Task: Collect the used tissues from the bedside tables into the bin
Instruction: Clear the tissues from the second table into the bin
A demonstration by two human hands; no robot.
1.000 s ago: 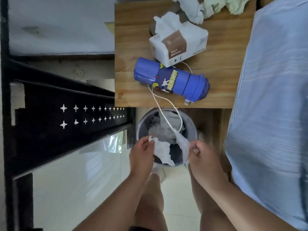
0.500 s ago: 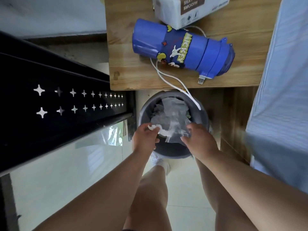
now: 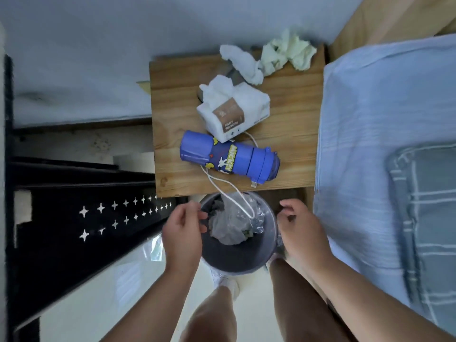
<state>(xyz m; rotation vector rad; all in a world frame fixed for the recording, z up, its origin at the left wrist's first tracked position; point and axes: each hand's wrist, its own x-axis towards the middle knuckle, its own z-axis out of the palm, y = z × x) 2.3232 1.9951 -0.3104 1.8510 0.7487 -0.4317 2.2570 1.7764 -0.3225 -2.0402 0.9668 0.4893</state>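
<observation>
Pale floor tiles and a white wall surround a wooden bedside table (image 3: 291, 144). At the far left stands a black metal panel (image 3: 74, 218) with star-shaped cut-outs. Next to it the left hand (image 3: 183, 233) hovers at the left rim of the bin (image 3: 237, 259), fingers loosely curled and, as far as the blur allows, holding nothing. A crumpled wad of tissue (image 3: 227, 229) lies inside the bin, and a white cable (image 3: 251, 215) droops into it from the table above. On the table lie a blue bottle (image 3: 229, 157), a tissue pack (image 3: 234, 114) and, at the back edge, a white used tissue (image 3: 243, 64) touching a pale yellow used tissue (image 3: 288, 51). The right hand (image 3: 301, 230) hovers at the bin's right rim, fingers loosely bent, empty. A bed (image 3: 357, 144) with a blue sheet fills the right.
</observation>
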